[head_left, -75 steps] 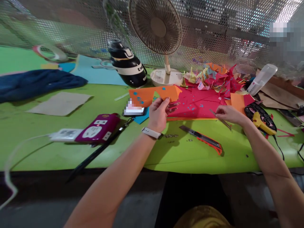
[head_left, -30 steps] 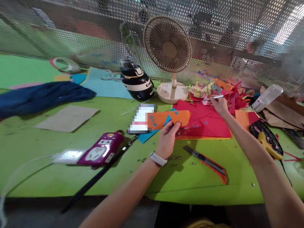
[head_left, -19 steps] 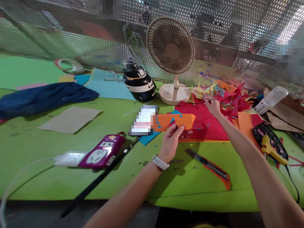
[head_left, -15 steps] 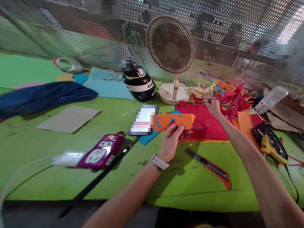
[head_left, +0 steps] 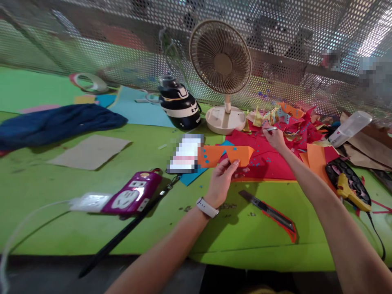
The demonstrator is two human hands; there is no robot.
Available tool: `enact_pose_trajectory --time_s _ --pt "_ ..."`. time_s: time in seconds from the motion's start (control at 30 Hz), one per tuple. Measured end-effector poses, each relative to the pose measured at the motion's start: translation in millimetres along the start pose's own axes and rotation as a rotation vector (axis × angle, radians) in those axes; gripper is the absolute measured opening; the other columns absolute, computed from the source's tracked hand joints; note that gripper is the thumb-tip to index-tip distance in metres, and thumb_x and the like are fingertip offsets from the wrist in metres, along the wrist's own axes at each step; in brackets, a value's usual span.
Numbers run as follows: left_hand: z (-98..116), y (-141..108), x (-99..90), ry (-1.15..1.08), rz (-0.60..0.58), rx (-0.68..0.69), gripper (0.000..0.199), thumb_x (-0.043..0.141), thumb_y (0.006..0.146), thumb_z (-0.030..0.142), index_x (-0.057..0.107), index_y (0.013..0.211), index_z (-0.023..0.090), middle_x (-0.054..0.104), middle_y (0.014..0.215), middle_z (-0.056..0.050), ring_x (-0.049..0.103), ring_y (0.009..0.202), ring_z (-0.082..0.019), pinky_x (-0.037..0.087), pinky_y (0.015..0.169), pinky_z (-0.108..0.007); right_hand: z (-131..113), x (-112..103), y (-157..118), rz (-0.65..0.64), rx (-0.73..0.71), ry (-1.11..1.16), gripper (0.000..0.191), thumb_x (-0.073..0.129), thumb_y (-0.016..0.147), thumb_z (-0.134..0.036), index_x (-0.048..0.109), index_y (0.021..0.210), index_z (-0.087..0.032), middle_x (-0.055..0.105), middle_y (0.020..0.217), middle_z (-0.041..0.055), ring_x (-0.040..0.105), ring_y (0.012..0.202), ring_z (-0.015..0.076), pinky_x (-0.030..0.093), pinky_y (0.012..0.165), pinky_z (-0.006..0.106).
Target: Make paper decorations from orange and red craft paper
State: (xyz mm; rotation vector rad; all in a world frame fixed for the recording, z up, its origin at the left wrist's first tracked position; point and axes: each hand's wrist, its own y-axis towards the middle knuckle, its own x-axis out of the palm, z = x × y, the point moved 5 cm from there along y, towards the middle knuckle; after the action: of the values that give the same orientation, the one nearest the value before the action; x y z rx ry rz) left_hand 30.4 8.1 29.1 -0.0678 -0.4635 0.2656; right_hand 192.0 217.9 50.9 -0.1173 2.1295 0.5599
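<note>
My left hand (head_left: 221, 179), with a white watch band at its wrist, pinches a folded orange paper strip (head_left: 214, 154) by its lower edge. Several small blue dots show on the strip. Over the back of a red paper sheet (head_left: 275, 167) my right hand (head_left: 275, 138) is closed round a slim silvery tool (head_left: 270, 129), whose exact kind is too small to make out. Blue dots lie scattered on the red sheet between the hands. A heap of red, yellow and orange paper scraps (head_left: 306, 126), some dotted, lies just beyond my right hand.
An orange utility knife (head_left: 272, 216) lies in front. A phone (head_left: 185, 154), purple power adapter (head_left: 133, 194) and black strap (head_left: 125, 228) are on the left. Behind stand a black bottle (head_left: 179, 106) and a fan (head_left: 226, 116). A yellow glue gun (head_left: 346, 188) lies right.
My right hand, with the slim tool, has shifted very slightly near the scrap heap. My left hand keeps its hold on the orange strip. The view has moved a little.
</note>
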Motion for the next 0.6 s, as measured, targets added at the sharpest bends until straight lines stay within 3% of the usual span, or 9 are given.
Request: enact_pose_trajectory --time_s 0.6 --pt "-1 2 -0.1 0.010 -0.005 -0.005 0.034 0.083 0.066 0.043 0.066 0.082 0.019 0.075 0.090 -0.005 0.073 0.073 -0.021 0.059 0.063 -0.031 -13 6 0 -0.048 -0.053 -0.158 0.028 0.049 0.095 -0.028 0.074 0.106 -0.020 0.077 0.097 0.0088 0.071 0.091 0.0232 0.050 0.082 0.029"
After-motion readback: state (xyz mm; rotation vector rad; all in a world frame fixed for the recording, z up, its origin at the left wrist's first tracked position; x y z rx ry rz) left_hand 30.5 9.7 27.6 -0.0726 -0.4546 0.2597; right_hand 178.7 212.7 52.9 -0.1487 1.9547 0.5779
